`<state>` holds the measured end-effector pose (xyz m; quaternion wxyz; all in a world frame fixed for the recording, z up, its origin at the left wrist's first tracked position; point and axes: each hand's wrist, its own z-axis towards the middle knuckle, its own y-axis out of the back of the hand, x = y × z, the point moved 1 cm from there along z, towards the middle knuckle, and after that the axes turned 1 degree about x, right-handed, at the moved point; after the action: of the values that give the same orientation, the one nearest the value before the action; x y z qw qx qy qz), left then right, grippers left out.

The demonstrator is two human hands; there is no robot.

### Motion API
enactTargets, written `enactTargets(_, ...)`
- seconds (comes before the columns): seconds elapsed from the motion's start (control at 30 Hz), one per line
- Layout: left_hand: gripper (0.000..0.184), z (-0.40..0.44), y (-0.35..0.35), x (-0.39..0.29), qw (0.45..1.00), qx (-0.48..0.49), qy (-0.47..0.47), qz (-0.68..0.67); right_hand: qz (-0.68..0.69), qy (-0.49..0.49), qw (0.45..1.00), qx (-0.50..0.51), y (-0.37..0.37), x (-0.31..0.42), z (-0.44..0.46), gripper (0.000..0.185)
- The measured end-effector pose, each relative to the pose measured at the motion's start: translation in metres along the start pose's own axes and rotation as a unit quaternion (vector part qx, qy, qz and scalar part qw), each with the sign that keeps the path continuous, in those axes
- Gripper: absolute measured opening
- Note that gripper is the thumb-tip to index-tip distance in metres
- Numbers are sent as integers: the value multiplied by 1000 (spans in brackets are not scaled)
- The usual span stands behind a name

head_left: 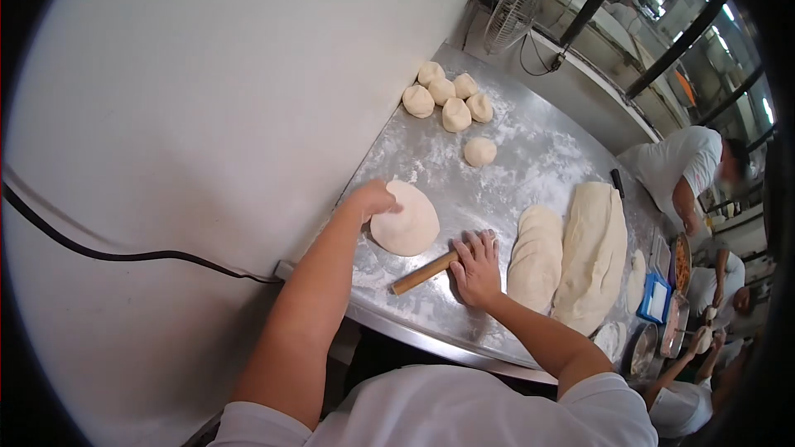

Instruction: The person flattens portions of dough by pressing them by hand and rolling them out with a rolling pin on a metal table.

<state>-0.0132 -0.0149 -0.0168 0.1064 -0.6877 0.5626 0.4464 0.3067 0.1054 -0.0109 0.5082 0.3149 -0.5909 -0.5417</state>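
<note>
A flattened round of dough (pixel 407 222) lies on the floured metal table. My left hand (pixel 377 200) is at its upper left edge, fingers closed on the rim. To the right of the round, a wooden rolling pin (pixel 422 274) rests at a slant on the table. My right hand (pixel 478 270) lies over the pin's upper end with its fingers spread. Beyond my hands sits a single dough ball (pixel 480 151), and farther back is a group of several dough balls (pixel 442 92).
Two long dough slabs (pixel 536 258) (pixel 591 257) lie right of my right hand. Bowls, a blue tray (pixel 655 297) and a filling pan (pixel 681 263) stand at the right edge. Co-workers (pixel 681 167) are beyond. A fan (pixel 515 7) stands at the back; a wall borders the left.
</note>
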Motion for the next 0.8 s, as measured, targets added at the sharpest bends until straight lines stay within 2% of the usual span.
enactTargets(0.07, 47, -8, 10, -7, 990, 93, 56, 95, -11, 5, 999, 30, 12, 3, 12, 59)
enactTargets(0.13, 48, -25, 16, -19, 989, 126, 72, 25, -10, -42, 997, 69, 7, 15, 69, 64)
enactTargets(0.17, 49, -32, 16, -23, 986, 144, 83, -11, -21, -58, 997, 56, -1, 21, 103, 68)
enactTargets(0.27, 62, -32, 20, -37, 984, 51, 36, 168, -34, -110, 993, 2, -25, 35, 198, 74)
enactTargets(0.37, 52, -32, 21, -45, 968, 5, 3, 250, 5, -112, 993, -26, -31, 38, 222, 74)
enactTargets(0.47, 53, -21, 10, -37, 977, -1, -56, 206, 34, -101, 994, -32, -25, 20, 143, 66)
enactTargets(0.53, 55, -14, -2, -26, 999, -2, -34, 18, 17, -75, 997, 20, 0, 21, 67, 57)
enactTargets(0.57, 56, -13, -8, -22, 997, 0, -21, -77, 5, -30, 999, -32, 1, 14, 30, 50)
enactTargets(0.7, 58, -15, -9, -11, 995, 100, -14, 26, -9, -40, 999, 25, 20, 2, -21, 55)
enactTargets(0.8, 58, -17, -4, -13, 993, 115, 37, 12, -24, -56, 997, 55, 12, -2, 28, 60)
